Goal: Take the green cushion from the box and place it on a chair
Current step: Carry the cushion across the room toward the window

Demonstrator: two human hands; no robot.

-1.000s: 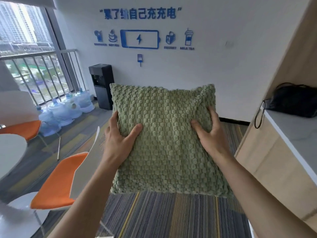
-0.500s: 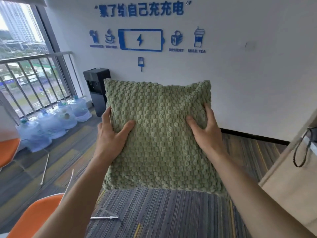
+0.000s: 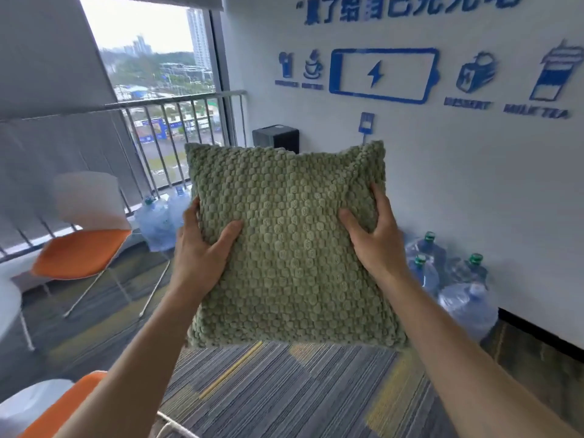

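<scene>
Square green cushion [image 3: 290, 248], knobbly bobble-knit cover, held upright in mid-air in front of the person, above striped grey carpet [image 3: 284, 390]. Left hand [image 3: 202, 251] grips its left edge, thumb pressed into the front; right hand [image 3: 374, 238] grips the right edge the same way, fabric puckered near the top corner. Orange-seated chair [image 3: 82, 251] with white shell back and thin wire legs stands left, by the railing. Clear plastic water jugs [image 3: 458, 279] along the wall.

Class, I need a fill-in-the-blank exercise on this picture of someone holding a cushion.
1. The cushion is held by ____ hands.
2. The cushion's colour is ____.
3. The chair by the window has an ____ seat.
4. The water bottles stand on the floor against the ____.

Missing words: two; green; orange; wall.
</scene>
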